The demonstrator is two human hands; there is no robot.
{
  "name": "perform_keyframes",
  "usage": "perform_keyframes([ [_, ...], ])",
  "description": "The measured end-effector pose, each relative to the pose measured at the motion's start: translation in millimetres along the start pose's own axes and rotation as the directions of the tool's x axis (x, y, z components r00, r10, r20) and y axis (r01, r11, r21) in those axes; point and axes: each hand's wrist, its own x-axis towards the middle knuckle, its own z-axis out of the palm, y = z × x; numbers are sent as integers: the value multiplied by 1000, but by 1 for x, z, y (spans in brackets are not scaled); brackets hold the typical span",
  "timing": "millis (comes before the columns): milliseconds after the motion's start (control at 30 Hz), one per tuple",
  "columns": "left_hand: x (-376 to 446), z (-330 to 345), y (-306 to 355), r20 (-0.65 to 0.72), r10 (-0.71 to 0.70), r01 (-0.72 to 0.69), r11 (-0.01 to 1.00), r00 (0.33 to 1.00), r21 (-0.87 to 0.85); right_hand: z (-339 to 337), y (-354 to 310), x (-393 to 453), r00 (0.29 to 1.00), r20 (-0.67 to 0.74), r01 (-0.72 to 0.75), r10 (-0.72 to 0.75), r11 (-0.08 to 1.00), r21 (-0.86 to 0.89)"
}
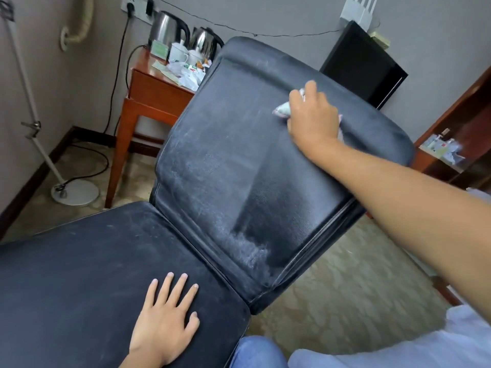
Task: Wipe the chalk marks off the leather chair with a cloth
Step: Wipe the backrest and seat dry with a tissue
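- The left hand lies flat, fingers spread, on the seat's near edge, bracing the chair.
- A dark wiped band runs up the backrest's right side; pale chalk marks cover the middle and left.
- Near the backrest's top right corner, the right hand grips the bunched cloth against the leather.
- Overlapping, firm downward strokes would likely clean best.

No writing is showing clearly enough to read; the green card and the packets on the wooden worktop are appearing too small and blurred.
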Motion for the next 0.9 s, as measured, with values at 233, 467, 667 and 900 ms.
perform_keyframes([
  [233,4,3,1,-70,11,-14,999,997,-43,55,-97,-151,776,265,537,-572,820,198],
  [467,3,0,2,-34,6,-7,1000,999,-29,16,1,-4,902,-53,425,-428,903,-62],
  [667,5,-8,3,68,-9,8,1000,998,6,25,-37,47,999,-51,22,-14,985,171],
  [900,20,-30,-14,65,-6,5,1000,998,14,83,-133,-91,730,90,639,-678,723,263],
])
